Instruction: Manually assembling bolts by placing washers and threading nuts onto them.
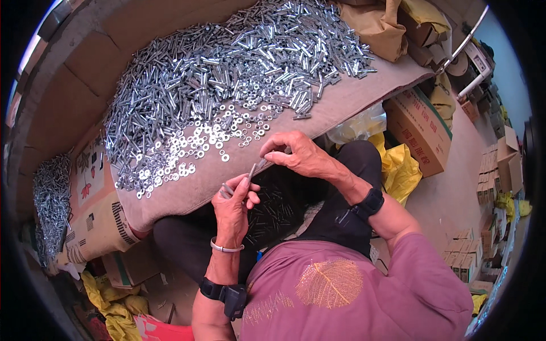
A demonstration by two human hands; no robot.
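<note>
My left hand (232,206) is closed, pinching a thin metal bolt (252,171) upright between thumb and fingers. Another grey metal piece (227,190) shows among its fingers. Close by on the right, my right hand (297,156) is curled, its fingertips on a small metal piece (262,162) near the bolt's tip; whether the two touch I cannot tell. Beyond both hands, a large heap of metal bolts and sleeves (227,68) covers the padded surface (341,105). Loose washers (196,145) are scattered along the heap's near edge.
Below my hands, between my legs, a dark container (278,207) holds several bolts. A second heap of metal parts (50,199) lies far left. At right stand a cardboard box (418,131), a yellow bag (395,167) and stacked small boxes (463,258). A brown sack (378,28) sits behind.
</note>
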